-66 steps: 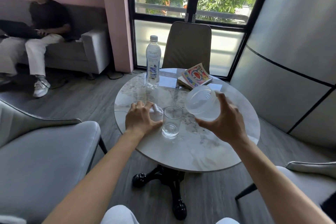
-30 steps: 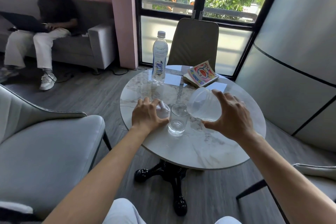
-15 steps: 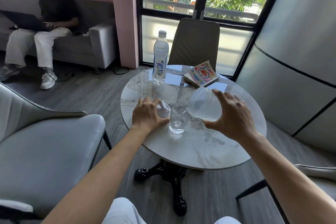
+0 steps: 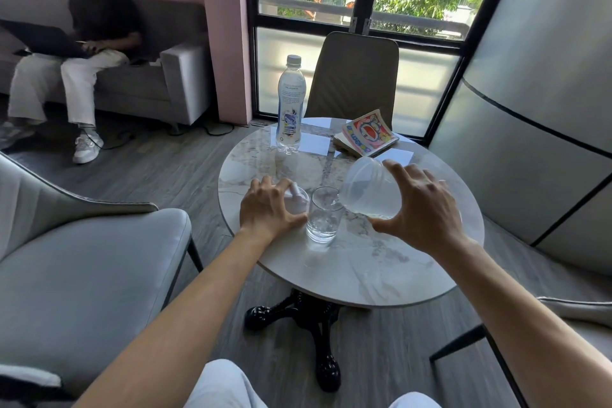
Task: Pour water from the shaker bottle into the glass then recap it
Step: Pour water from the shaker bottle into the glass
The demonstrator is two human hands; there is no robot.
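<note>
The right hand [image 4: 427, 212] is wrapped round the shaker bottle [image 4: 369, 189], thumb under, fingers spread over the top, tipping it hard leftward so its open mouth sits right at the rim of the glass [image 4: 323, 214]; the glass stands just left of that hand, upright on the marble table [image 4: 381, 272], with water already showing in its lower part; whether a stream is running right now, I can't tell, it's too clear to see. Across the glass, the left hand [image 4: 270, 210] lies palm-down over the cap [image 4: 298, 200], fingers loosely closed on it, pinning it to the table, touching or nearly touching the glass's side.

Danger from here, as I read it: the mouth is wide and the glass is narrow; tip any further and the water could sheet past the rim onto the table; a nudge from the left thumb could shift the glass off line mid-pour. Farther out beyond both hands, a sealed water bottle [image 4: 290, 106] and a colourful book [image 4: 366, 137] sit well apart; a big spill could reach that book.
</note>
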